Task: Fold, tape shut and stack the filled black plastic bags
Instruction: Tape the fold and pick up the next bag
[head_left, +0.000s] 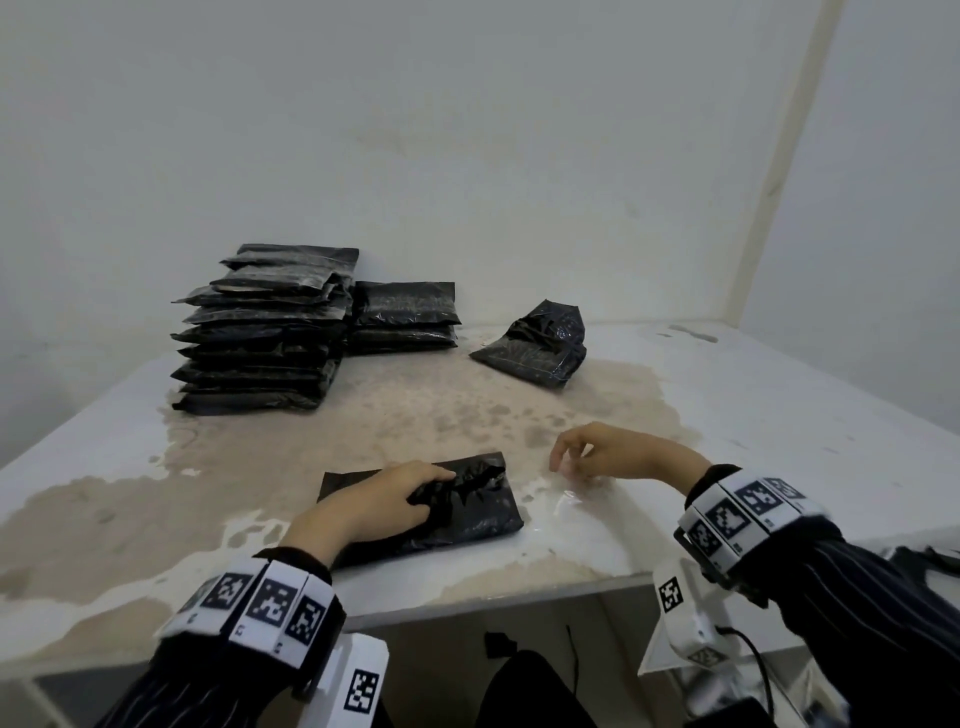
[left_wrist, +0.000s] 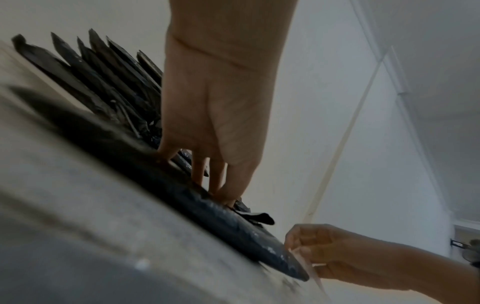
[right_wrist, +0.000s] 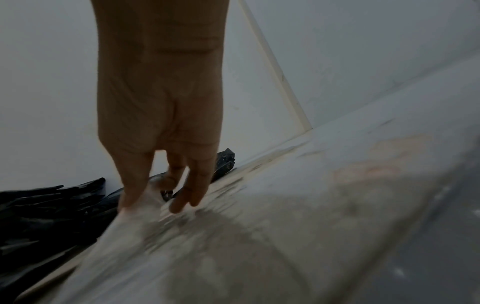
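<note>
Most of the job looks done: a tall stack of finished bags (head_left: 265, 332) is seen at the far left of the counter (head_left: 779, 415), with a short second stack (head_left: 405, 318) set touching its right side. One crumpled bag (head_left: 535, 345) is left lying alone further right, well apart from both hands, and appears not yet folded flat or taped. The bag in work (head_left: 467, 512) is laid flat at the near edge of the counter, its top flap folded over and bunched near the middle. It is pinned by the left hand (head_left: 384, 501), whose fingers are curled down onto the folded flap; in the left wrist view the fingertips (left_wrist: 228, 200) are pressed into the black plastic. The right hand (head_left: 613, 452) is held just beside the bag's right edge, not touching it, with thumb and fingers pinched on a strip of clear tape (left_wrist: 306, 265); the strip is seen hanging from the fingers in the left wrist view and as a pale blurred band in the right wrist view. The tape is judged not yet stuck to the bag. Still to do for this bag: tape laid across the fold, pressed down, bag carried to the short stack. After that, the crumpled bag remains. Whether more unfilled bags exist off-frame cannot be told.
</note>
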